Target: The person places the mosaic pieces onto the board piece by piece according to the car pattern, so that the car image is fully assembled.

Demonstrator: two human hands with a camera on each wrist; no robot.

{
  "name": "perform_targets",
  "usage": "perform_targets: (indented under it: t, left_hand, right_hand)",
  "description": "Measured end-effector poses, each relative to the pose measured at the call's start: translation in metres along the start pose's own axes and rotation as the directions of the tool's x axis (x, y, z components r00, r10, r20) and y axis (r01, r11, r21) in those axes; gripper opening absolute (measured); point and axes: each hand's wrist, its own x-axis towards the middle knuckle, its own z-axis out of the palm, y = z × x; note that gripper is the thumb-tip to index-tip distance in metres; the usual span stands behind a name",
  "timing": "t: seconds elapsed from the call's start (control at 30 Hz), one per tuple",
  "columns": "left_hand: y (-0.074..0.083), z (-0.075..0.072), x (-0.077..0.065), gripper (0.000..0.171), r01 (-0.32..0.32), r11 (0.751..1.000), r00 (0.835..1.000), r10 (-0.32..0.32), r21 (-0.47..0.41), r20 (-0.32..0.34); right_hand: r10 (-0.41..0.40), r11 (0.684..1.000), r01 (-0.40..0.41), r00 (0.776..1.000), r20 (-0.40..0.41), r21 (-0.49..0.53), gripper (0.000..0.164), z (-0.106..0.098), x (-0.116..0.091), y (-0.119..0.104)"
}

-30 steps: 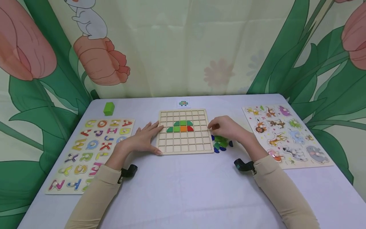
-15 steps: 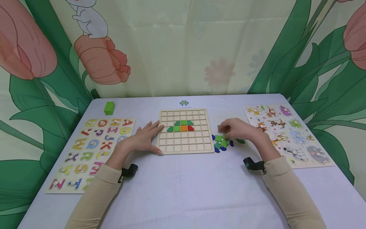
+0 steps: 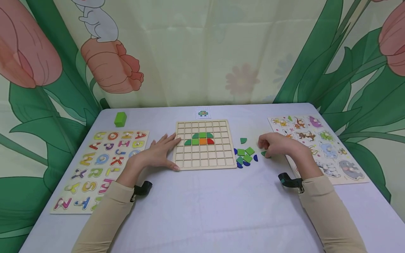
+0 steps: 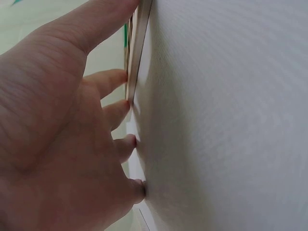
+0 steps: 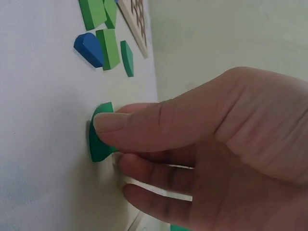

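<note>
In the head view my left hand point(image 3: 159, 153) lies with fingers spread along the left edge of a wooden grid board point(image 3: 205, 163), fingertips and thumb touching its rim. Set in the board's upper middle is a dome pattern of green, orange and red tiles point(image 3: 202, 141). My right hand point(image 3: 281, 146) is right of the loose tiles. Its thumb and index finger pinch a dark green curved-edge tile point(image 5: 100, 149) close over the white cloth, as the right wrist view shows; the thumb covers part of it. Another dark green tile point(image 3: 243, 140) lies between this hand and the board.
Light green square tiles point(image 3: 247, 158) and blue rounded ones point(image 3: 255, 158) lie beside the board's right edge. A small pattern card point(image 3: 203, 113) sits behind it. At left are a letter puzzle point(image 3: 71, 175) and a green block point(image 3: 120, 119); an animal puzzle point(image 3: 319, 181) is at right.
My right hand has moved right from the board's edge, across the loose tiles, to the dark green tile at their right. Tiles it covered are now in sight. My left hand has stayed put.
</note>
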Motion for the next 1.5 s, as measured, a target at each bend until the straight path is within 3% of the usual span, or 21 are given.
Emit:
perform_targets:
  t: [0.27, 0.47, 0.63, 0.8, 1.07, 1.23, 1.5]
  left_hand:
    - [0.0, -0.001, 0.001, 0.117, -0.004, 1.0, 1.0, 0.004, -0.011, 0.001]
    - [0.0, 0.0, 0.001, 0.117, 0.007, 1.0, 1.0, -0.006, -0.007, 0.012]
    - [0.0, 0.001, 0.0, 0.117, 0.02, 1.0, 1.0, -0.02, -0.003, 0.009]
    - [0.0, 0.001, 0.0, 0.117, 0.02, 1.0, 1.0, -0.02, -0.001, 0.006]
    - [0.001, 0.0, 0.001, 0.116, 0.007, 1.0, 1.0, -0.007, -0.001, 0.009]
    - [0.0, 0.0, 0.001, 0.116, -0.001, 1.0, 1.0, 0.001, 0.003, 0.009]
    - [-0.001, 0.001, 0.0, 0.116, -0.007, 1.0, 1.0, 0.007, 0.004, -0.003]
  right_hand:
    - [0.044, 0.999, -0.044, 0.999, -0.011, -0.018, 0.017, 0.001, 0.002, 0.0]
    - [0.015, 1.0, -0.015, 1.0, -0.02, -0.003, 0.013, 0.002, 0.004, 0.002]
    - [-0.056, 0.998, 0.054, 0.994, -0.091, -0.028, 0.018, 0.003, 0.009, 0.001]
    - [-0.096, 0.995, 0.093, 0.975, -0.2, -0.024, 0.022, 0.007, 0.02, -0.004]
    - [-0.121, 0.991, 0.134, 0.944, -0.306, 0.02, 0.013, 0.016, 0.029, -0.015]
    - [-0.142, 0.988, 0.155, 0.935, -0.325, 0.014, 0.02, 0.02, 0.03, -0.019]
    - [-0.161, 0.984, 0.176, 0.942, -0.295, 0.024, 0.034, 0.025, 0.036, -0.028]
